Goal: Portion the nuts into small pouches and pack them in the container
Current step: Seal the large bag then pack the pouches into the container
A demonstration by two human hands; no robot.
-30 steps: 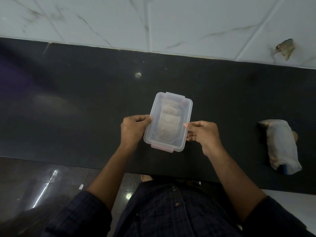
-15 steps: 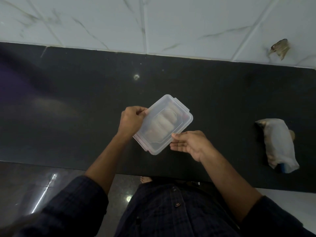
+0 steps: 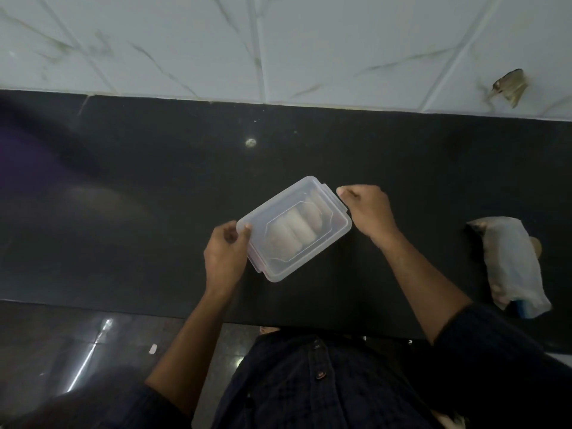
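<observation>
A clear plastic container (image 3: pixel 335 226) with its lid on lies turned diagonally on the black counter (image 3: pixel 123 196). Several pale filled pouches (image 3: pixel 292 230) show through the lid. My left hand (image 3: pixel 224 257) grips the container's near-left end, thumb on the lid's corner. My right hand (image 3: pixel 368 212) is at the far-right end beside the lid's clip, fingers curled, thumb tip close to the clip; whether it touches is unclear.
A larger plastic bag of nuts (image 3: pixel 510 261) lies at the counter's right side near its front edge. White marble wall tiles (image 3: pixel 278 41) rise behind the counter. The floor shows below the front edge at the left.
The container has turned further clockwise on the counter. My right hand moved from its near side up to the far-right end by the clip. My left hand shifted to the near-left end.
</observation>
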